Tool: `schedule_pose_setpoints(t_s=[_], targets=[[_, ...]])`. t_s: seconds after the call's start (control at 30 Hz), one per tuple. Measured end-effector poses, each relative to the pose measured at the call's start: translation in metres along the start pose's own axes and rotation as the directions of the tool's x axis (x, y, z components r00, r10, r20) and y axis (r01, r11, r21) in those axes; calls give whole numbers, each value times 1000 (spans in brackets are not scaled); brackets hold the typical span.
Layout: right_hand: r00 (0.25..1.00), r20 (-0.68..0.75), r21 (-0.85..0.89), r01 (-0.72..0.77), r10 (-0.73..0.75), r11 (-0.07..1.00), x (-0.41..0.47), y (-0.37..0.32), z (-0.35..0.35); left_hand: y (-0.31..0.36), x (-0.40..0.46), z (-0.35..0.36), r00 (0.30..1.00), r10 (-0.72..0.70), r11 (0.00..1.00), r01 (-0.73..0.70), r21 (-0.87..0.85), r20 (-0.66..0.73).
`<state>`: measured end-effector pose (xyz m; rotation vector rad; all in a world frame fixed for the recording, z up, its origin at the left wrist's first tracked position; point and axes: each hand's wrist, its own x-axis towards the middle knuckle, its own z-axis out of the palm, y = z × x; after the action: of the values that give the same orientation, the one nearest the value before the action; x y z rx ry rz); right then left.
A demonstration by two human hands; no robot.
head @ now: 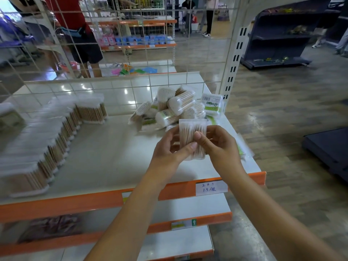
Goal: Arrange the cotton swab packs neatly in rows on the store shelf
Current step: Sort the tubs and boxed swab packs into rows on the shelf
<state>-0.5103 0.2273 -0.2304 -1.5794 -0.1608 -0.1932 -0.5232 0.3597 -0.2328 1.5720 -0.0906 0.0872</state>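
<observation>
Care is needed: one cotton swab pack (192, 137) is pinched by left hand (170, 147) and right hand (218, 146); it should be stood upright beside the row (56, 136).

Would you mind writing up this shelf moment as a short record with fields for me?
held item: one cotton swab pack, upright, above the shelf's front right part
left hand: grips the pack from its left, thumb across the front
right hand: grips the pack from its right, thumb on the front
arranged rows: packs standing side by side on the left of the shelf
loose pile: unsorted packs heaped at the right rear
price label: handwritten, on the orange front edge
</observation>
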Motion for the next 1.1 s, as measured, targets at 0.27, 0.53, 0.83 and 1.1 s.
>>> schedule_pose_setpoints(t_s=[0.27, 0.53, 0.83, 1.1], targets=[[988, -81, 62, 134, -129, 989, -2, -4, -5, 1, -7, 0, 999, 38, 956, -26, -293, 33], [979, -73, 83, 196, -190, 977, 1, -2, -9, 6, -5, 7, 997, 75, 936, -82, -342, -34], [995, -25, 117, 95, -93, 989, -1, 2, 0, 10, -5, 0, 999, 47, 953, -40, -300, 19], [992, 45, -146, 124, -119, 982, -4, -10, 16, 6, -8, -4, 949, 259, 939, -204, 278, -179]])
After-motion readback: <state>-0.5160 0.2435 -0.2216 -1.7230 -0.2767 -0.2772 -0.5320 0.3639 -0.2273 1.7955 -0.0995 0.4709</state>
